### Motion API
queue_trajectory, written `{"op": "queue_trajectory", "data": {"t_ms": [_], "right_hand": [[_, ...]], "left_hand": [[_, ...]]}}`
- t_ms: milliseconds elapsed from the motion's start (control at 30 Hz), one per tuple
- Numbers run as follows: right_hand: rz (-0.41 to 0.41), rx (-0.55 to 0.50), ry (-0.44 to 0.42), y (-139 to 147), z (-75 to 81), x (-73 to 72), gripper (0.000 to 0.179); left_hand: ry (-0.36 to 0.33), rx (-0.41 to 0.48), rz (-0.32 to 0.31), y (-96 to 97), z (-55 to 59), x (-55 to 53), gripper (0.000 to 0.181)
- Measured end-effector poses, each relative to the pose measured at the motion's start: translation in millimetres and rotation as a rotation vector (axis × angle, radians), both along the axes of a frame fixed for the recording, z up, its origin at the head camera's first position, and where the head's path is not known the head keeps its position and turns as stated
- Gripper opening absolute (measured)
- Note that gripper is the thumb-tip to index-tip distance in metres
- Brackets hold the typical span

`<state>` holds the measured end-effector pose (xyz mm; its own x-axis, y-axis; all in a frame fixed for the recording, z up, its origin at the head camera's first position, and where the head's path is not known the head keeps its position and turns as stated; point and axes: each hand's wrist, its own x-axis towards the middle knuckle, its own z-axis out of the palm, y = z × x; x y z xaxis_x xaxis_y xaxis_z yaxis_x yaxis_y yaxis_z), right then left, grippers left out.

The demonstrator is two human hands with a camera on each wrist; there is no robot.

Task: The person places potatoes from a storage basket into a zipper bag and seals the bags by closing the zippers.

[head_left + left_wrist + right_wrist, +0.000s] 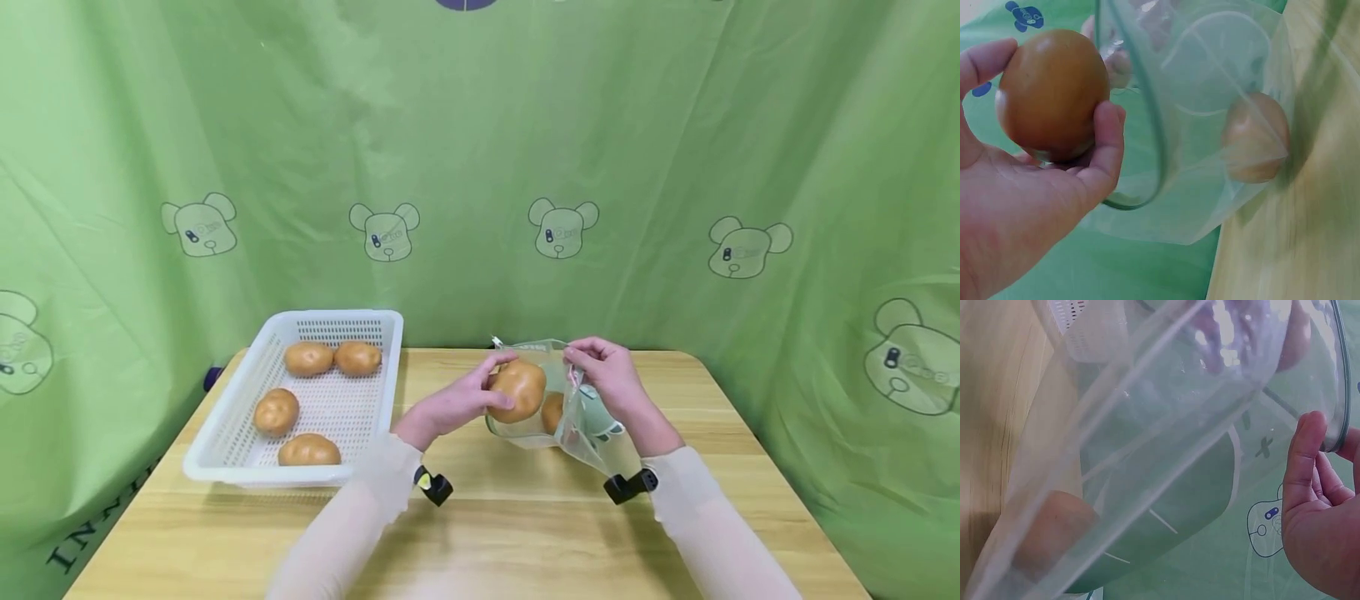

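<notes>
My left hand [467,395] grips a brown potato [519,390] at the mouth of a clear bag with a green edge and a printed pattern. In the left wrist view, thumb and fingers curl round the potato [1054,95], just outside the rim of the bag [1159,150]. My right hand [609,375] pinches the opposite edge of the bag mouth, holding it apart; the right wrist view shows the thumb [1311,434] against that edge. Another potato [1257,137] lies inside at the bottom of the bag, seen through the plastic.
A white perforated basket [197,446] stands on the left of the wooden table [510,533]. It contains several potatoes [309,450]. Behind the table hangs a green curtain [465,283] with printed bear heads. Each wrist wears a small black camera [435,486].
</notes>
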<state>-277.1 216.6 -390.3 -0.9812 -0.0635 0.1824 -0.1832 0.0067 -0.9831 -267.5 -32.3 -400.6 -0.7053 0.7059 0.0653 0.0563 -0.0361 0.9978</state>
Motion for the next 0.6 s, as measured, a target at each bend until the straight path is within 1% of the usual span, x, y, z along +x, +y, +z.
{"op": "queue_trajectory", "data": {"t_ms": [133, 233, 400, 433, 600], "right_hand": [[0.004, -0.007, 0.004, -1.5, 2.0, 0.1, 0.013], [-0.001, -0.004, 0.004, -2.1, 2.6, -0.1, 0.018], [-0.004, -0.015, 0.007, -1.7, 2.9, -1.1, 0.02], [-0.001, -0.019, 0.01, -1.5, 3.2, -1.5, 0.02], [0.014, -0.031, 0.03, -0.9, 6.9, -3.8, 0.004]], "left_hand": [[-0.018, -0.017, 0.028, 8.1, -6.0, -4.2, 0.075], [-0.038, -0.016, 0.043, 13.0, -9.9, -5.2, 0.072], [-0.021, -0.075, 0.069, 17.9, -12.1, -4.1, 0.068], [-0.015, -0.092, 0.076, 18.4, -11.7, -3.9, 0.068], [0.003, -0.162, 0.107, 20.1, -8.5, -3.7, 0.068]]}}
